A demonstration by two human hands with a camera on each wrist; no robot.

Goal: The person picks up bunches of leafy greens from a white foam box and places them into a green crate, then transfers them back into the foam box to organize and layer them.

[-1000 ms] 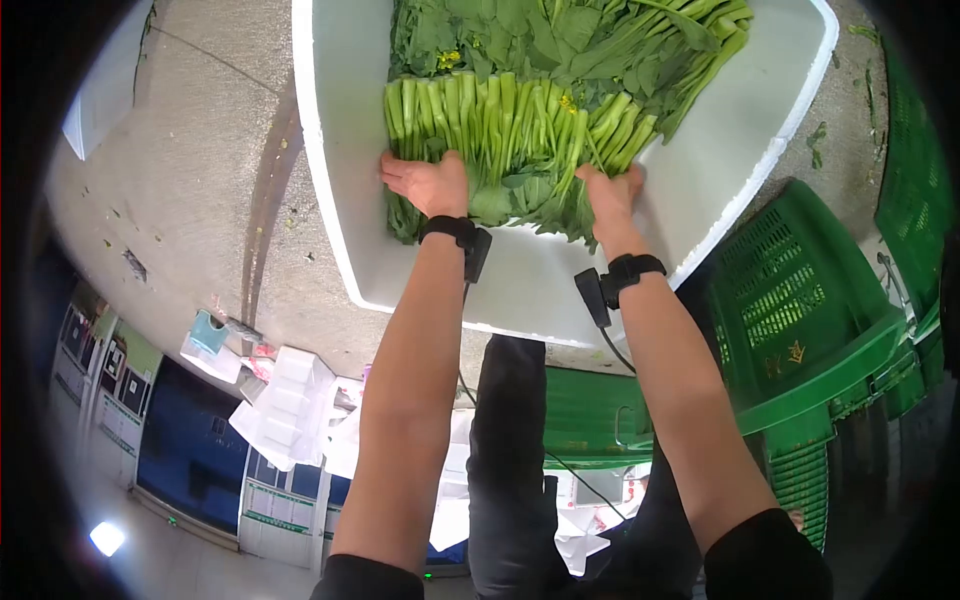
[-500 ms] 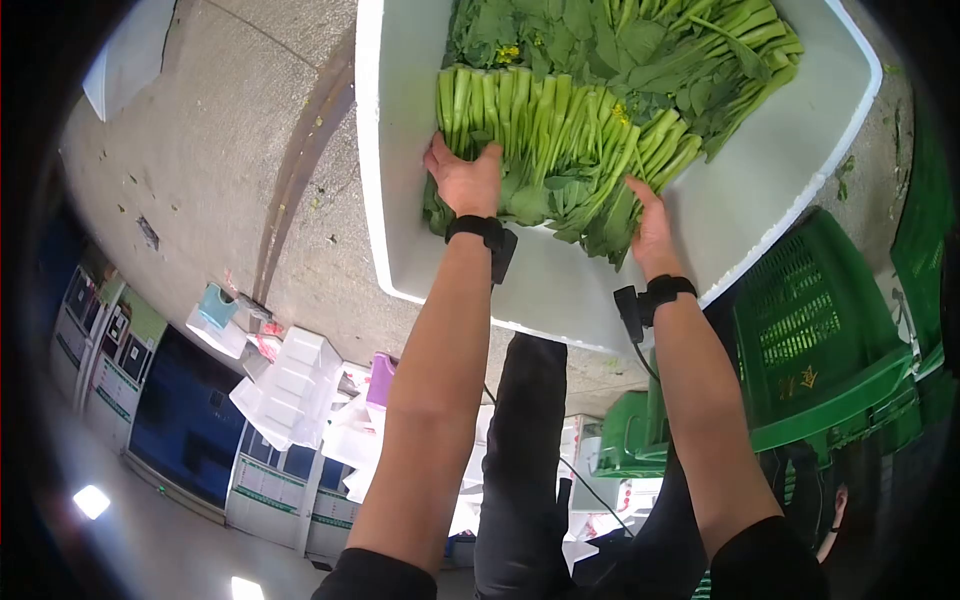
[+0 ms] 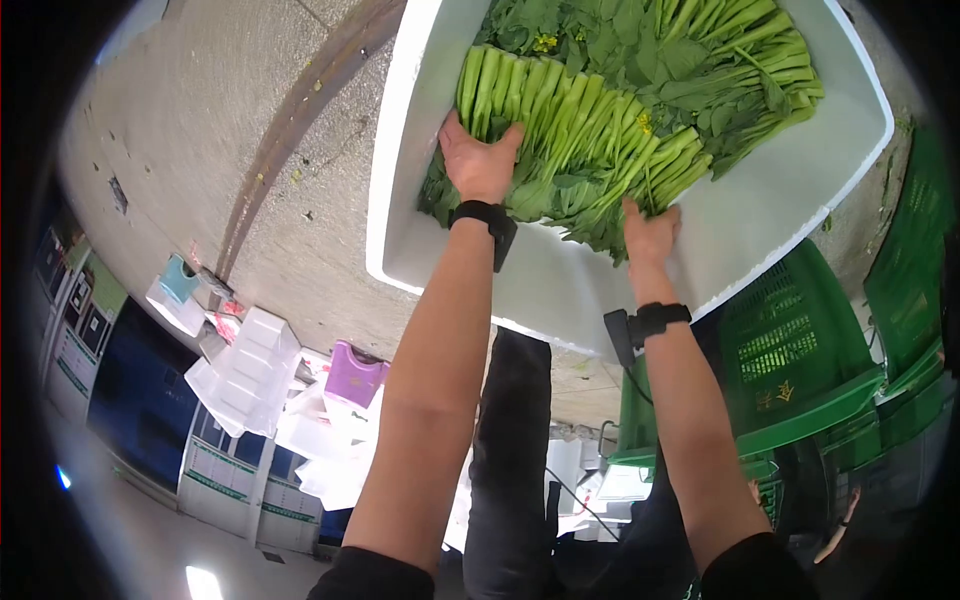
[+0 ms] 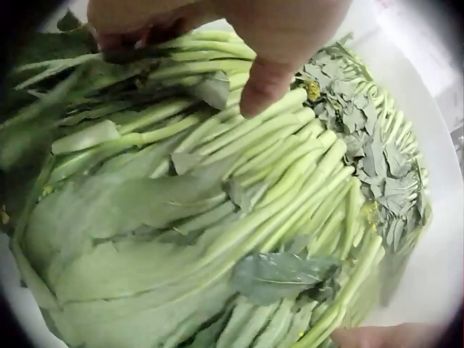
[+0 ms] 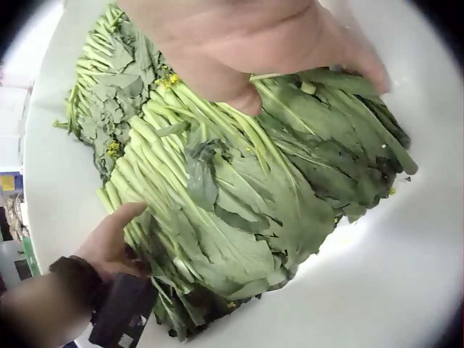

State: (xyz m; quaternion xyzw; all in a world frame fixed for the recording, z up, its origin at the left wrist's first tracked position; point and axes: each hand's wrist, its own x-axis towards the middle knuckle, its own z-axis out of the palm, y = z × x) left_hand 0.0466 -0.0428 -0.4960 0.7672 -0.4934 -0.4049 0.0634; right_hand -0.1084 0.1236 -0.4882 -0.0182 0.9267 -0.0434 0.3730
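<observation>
A row of choy sum (image 3: 575, 120), green stalks with leaves and small yellow flowers, lies in a white foam box (image 3: 770, 225). My left hand (image 3: 480, 165) grips the row's left end, thumb over the stalks and fingers down by the box wall. In the left wrist view, that thumb (image 4: 264, 87) lies across the stalks. At the opposite end my right hand (image 3: 652, 240) holds the row, its thumb on the stalks and leaves in the right wrist view, its fingers (image 5: 362, 69) over the outer leaves. Another layer of choy sum (image 3: 740, 70) lies behind.
Green plastic crates (image 3: 790, 340) stand right of the box. On the concrete floor (image 3: 150, 150) lie leaf scraps. Behind me are white foam containers (image 3: 250, 370) and a purple stool-like object (image 3: 352, 375). Another person's arm (image 3: 840, 525) shows at lower right.
The box has shifted rightward in the head view. My right hand left the row's right end slightly, then came back against it. The left hand stays at the left end.
</observation>
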